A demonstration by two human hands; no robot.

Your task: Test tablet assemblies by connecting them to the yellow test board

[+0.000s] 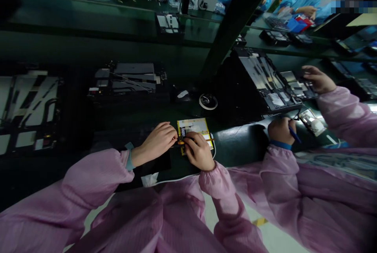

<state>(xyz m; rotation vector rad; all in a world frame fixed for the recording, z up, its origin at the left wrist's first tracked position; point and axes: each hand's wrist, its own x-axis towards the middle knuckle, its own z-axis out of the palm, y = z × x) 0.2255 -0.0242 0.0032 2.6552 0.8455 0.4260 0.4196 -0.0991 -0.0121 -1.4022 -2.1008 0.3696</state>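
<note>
A flat, yellow-edged pack with a pale face (198,124), like a battery, lies on the dark bench in front of me. A dark circuit strip runs along its left part. My right hand (202,153) is over the pack, thumb and fingers pinched on a small orange flex cable (180,142). At the pack's left edge is my left hand (160,143), fingers closed and tips by the same cable; whatever they hold is hidden. A wristband circles my left wrist. A white cord (214,149) curves past the pack's right side.
Black trays of device parts (134,78) stand beyond my hands, with another tray (26,108) at left and a stack (262,76) at right. A round white-rimmed item (208,101) sits behind the pack. A co-worker's hand (282,131) holds a blue pen close on the right.
</note>
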